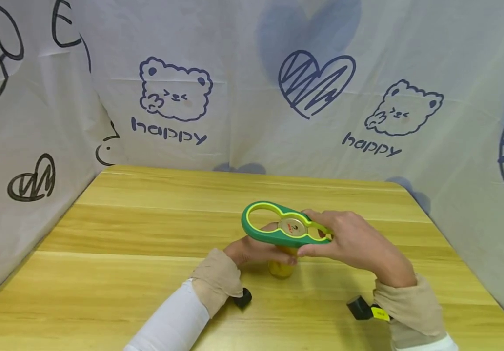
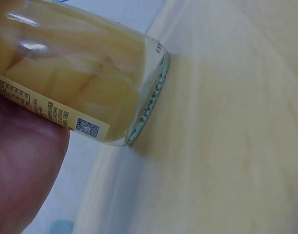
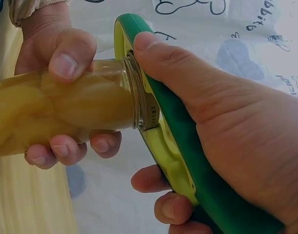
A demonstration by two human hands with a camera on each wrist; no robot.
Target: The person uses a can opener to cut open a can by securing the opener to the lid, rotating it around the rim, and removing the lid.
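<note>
My left hand (image 1: 258, 251) wraps round a glass jar (image 3: 98, 105) over the wooden table (image 1: 146, 219); my right hand (image 1: 359, 241) grips a green opener (image 1: 273, 237) set around its lid (image 1: 293, 227). From above, opener and hands hide most of the jar. White cloth (image 1: 243, 102) with drawings stands behind.

Head view: even, soft light, mostly sharp; faint soft shadow on table (image 1: 124, 234), lower right. Left wrist: dimmer, hazy; white glare spots on jar (image 2: 76, 73), upper left; table grain blurry. Right wrist: cloth (image 3: 283, 53) brightest upper right.
</note>
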